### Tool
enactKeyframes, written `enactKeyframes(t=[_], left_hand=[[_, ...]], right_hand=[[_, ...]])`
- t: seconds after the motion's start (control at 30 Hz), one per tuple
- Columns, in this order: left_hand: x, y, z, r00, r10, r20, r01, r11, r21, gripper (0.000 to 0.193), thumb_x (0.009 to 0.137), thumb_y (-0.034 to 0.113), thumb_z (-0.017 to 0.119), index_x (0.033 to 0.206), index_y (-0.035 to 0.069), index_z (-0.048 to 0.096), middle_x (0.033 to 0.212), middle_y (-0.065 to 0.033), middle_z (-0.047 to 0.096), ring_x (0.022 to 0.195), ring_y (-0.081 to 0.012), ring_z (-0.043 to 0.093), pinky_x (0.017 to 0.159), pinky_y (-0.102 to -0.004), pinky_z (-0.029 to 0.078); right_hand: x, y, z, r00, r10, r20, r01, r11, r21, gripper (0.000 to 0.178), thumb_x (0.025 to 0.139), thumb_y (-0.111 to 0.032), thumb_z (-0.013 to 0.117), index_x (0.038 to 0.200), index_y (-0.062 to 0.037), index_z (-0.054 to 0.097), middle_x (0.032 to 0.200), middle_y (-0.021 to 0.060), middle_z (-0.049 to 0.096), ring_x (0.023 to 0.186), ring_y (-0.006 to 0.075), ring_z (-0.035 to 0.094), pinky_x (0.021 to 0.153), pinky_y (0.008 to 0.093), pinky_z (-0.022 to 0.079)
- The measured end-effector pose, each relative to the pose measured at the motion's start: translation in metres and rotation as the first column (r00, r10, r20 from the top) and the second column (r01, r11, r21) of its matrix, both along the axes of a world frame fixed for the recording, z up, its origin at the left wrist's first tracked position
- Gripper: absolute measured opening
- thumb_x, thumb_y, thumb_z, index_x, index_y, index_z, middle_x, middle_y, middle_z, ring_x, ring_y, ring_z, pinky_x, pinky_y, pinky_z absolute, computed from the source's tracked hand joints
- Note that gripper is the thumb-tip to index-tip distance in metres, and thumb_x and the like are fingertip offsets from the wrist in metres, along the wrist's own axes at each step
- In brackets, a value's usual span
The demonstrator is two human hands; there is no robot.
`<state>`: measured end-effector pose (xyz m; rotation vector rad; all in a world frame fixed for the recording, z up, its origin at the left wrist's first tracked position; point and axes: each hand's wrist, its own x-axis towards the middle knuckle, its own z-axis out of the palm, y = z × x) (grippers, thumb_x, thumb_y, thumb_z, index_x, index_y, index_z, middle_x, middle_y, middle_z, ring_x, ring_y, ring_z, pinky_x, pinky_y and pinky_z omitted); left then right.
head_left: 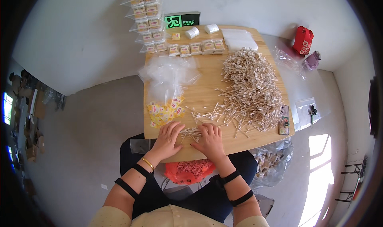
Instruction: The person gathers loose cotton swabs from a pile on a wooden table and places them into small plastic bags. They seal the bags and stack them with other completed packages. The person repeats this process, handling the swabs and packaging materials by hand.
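A small bunch of cotton swabs lies at the near edge of the wooden table, between my two hands. My left hand presses against its left end with curved fingers. From the other side, my right hand closes in on the right end, thumb low and fingers bent on the tabletop. Loose swabs are scattered just beyond my fingers, trailing from a large heap of cotton swabs on the right. Small yellow and white printed cards are spread beside my left hand.
Clear plastic bags cover the table's left part. Filled swab packs line the back, with more stacked at the far left. A phone rests at the right edge. A red plastic bag sits below the table's front.
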<state>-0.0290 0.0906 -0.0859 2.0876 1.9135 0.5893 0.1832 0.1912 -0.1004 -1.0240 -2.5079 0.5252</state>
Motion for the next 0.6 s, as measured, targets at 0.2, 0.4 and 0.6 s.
enactKeyframes(t=[0.2, 0.4, 0.6], left_hand=[[0.005, 0.001, 0.001, 0.983, 0.183, 0.033, -0.174, 0.968, -0.179, 0.048, 0.077, 0.03, 0.086, 0.114, 0.012, 0.062, 0.116, -0.008, 0.065, 0.117, -0.0271, 0.059, 0.097, -0.0441, 0.039], [0.031, -0.002, -0.014, 0.953, 0.302, 0.025, -0.29, 0.933, -0.211, 0.023, 0.082, 0.031, 0.078, 0.079, 0.01, 0.07, 0.073, -0.0076, 0.071, 0.077, -0.0308, 0.07, 0.081, -0.0463, 0.047], [0.06, 0.006, -0.026, 0.509, 0.639, 0.577, -0.266, 0.754, -0.6, 0.015, 0.096, 0.014, 0.068, 0.098, 0.0, 0.071, 0.077, -0.0073, 0.075, 0.082, -0.0176, 0.075, 0.078, -0.0322, 0.059]], right_hand=[[-0.005, 0.008, -0.011, 1.0, 0.009, 0.016, -0.009, 0.999, 0.041, 0.066, 0.074, -0.033, 0.085, 0.131, -0.0117, 0.06, 0.128, 0.0102, 0.057, 0.125, 0.0324, 0.051, 0.107, 0.0475, 0.039], [-0.011, 0.016, -0.018, 1.0, 0.003, -0.011, -0.002, 0.999, 0.045, 0.053, 0.074, -0.027, 0.084, 0.122, -0.0131, 0.064, 0.115, 0.0074, 0.061, 0.115, 0.03, 0.055, 0.103, 0.0462, 0.04], [-0.005, 0.024, -0.017, 1.0, 0.0, -0.015, 0.0, 0.998, 0.06, 0.042, 0.077, -0.023, 0.082, 0.116, -0.0168, 0.068, 0.109, 0.0038, 0.063, 0.111, 0.0282, 0.057, 0.099, 0.0447, 0.042]])
